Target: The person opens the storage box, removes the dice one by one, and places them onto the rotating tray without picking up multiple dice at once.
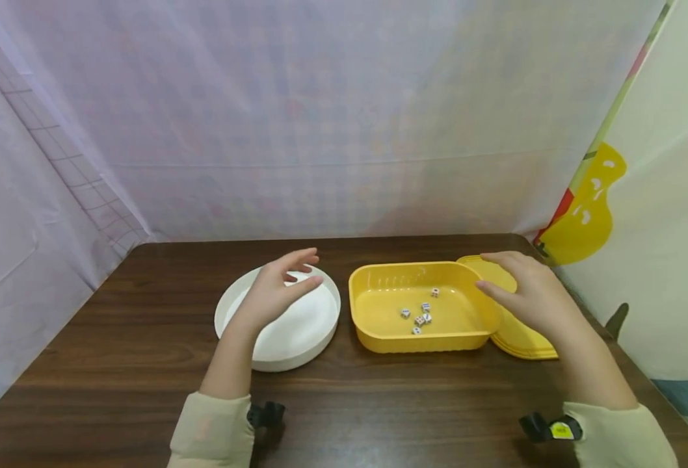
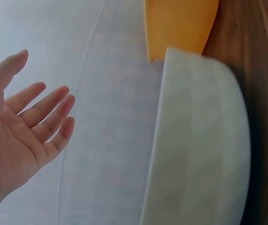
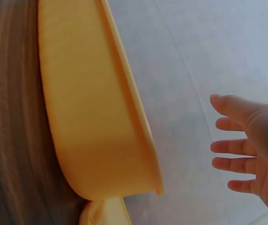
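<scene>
Left hand (image 1: 272,292): spread, above white dish (image 1: 304,325) | right hand (image 1: 528,294): spread, near yellow box (image 1: 423,342)

The yellow tub (image 1: 420,343) looks like smooth plastic, its inner walls glossy with small bright highlights; seen from the right wrist, its outside reads softer, nearly satin. The yellow lid (image 1: 519,338) seems to be plastic too, with stepped ridges along its edge. The round white dish (image 1: 303,326) has a matt, plastic-looking surface, smooth inside and faceted on its outer wall. The dice (image 1: 419,320) appear to be hard plastic. The table (image 1: 116,364) shows dark wood grain under a low sheen. Behind it hangs a thin, lightly creased sheet (image 1: 297,130), cloth or plastic film. The sleeves (image 1: 212,429) are matt cloth.
</scene>
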`<state>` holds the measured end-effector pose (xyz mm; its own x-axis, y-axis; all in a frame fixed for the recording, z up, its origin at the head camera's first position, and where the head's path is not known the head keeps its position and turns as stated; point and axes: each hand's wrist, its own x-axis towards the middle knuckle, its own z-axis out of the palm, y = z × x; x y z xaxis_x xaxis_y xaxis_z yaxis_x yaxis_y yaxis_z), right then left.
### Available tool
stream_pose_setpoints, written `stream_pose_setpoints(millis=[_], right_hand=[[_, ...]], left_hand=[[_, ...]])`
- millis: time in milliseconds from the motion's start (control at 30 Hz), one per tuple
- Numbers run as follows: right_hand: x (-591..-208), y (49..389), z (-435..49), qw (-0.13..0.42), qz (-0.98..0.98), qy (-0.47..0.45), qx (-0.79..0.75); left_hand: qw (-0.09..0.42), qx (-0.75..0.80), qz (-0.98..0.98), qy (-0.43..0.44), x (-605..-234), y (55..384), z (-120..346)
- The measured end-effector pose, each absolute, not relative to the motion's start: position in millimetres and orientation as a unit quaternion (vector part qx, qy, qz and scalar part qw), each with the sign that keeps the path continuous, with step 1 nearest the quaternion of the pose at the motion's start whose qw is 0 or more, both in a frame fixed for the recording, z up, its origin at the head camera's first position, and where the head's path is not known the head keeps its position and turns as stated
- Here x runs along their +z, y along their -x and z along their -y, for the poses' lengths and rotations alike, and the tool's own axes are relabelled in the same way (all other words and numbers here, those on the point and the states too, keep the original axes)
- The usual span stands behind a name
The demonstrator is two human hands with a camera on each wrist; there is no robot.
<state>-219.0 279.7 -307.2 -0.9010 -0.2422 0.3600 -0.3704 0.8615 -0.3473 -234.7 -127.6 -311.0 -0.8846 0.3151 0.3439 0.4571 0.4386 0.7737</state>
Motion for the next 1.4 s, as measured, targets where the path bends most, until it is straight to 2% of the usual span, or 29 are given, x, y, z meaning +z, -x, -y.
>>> stream_pose_setpoints(millis=[233,667,1067,1400], right_hand=[[-315,222,-265,0.178,0.943,-0.193,0.207],[-332,227,-247,0.140,0.948,-0.204,0.199],[-347,237,-235,0.120,0.936,-0.271,0.188],[-356,241,-235,0.082,0.932,-0.297,0.192]], left_hand=[[0.113,-0.497,0.838,0.193,-307,233,154],[0.160,-0.543,0.816,0.114,-319,234,204],[0.147,-0.597,0.787,0.043,-335,230,238],[0.087,-0.625,0.775,0.007,-354,230,257]])
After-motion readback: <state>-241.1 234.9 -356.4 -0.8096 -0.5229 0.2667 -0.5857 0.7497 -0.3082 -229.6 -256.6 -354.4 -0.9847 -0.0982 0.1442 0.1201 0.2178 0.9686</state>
